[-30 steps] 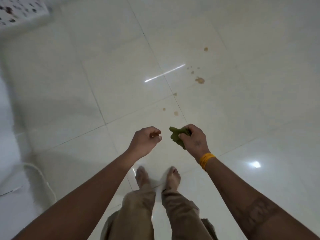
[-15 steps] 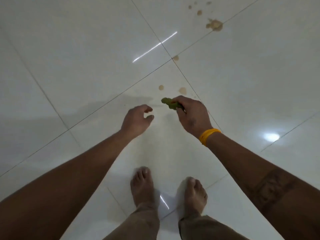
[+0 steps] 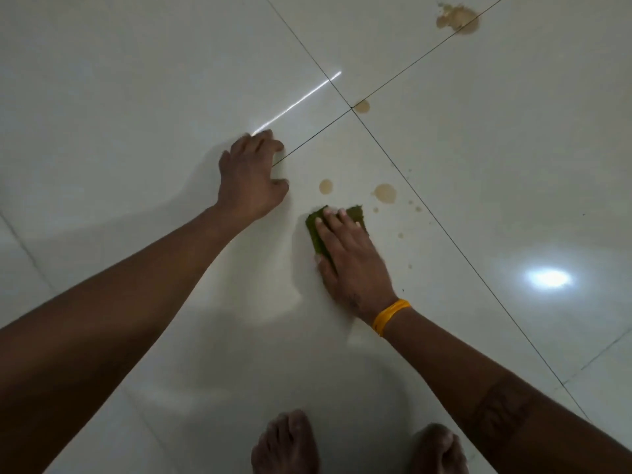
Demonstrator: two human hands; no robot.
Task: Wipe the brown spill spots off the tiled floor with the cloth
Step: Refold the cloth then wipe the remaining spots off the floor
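My right hand (image 3: 352, 261), with an orange band at the wrist, lies flat on a green cloth (image 3: 316, 230) and presses it onto the glossy white tiled floor (image 3: 136, 80). Just beyond the cloth are two round brown spots (image 3: 325, 186) (image 3: 385, 193) and several tiny specks to the right. Another brown spot (image 3: 361, 106) sits at the tile joint crossing, and a bigger brown splash (image 3: 456, 18) lies at the top right. My left hand (image 3: 251, 176) rests on the floor left of the cloth, fingers spread, holding nothing.
My two bare feet (image 3: 285, 443) stand at the bottom edge. Dark grout lines (image 3: 444, 230) cross the tiles diagonally. Bright light reflections (image 3: 549, 278) show on the floor at the right and centre.
I have bent down close to the floor. My right hand went from pinching the bunched cloth in the air to pressing it flat on the tile. My left hand has come down onto the floor.
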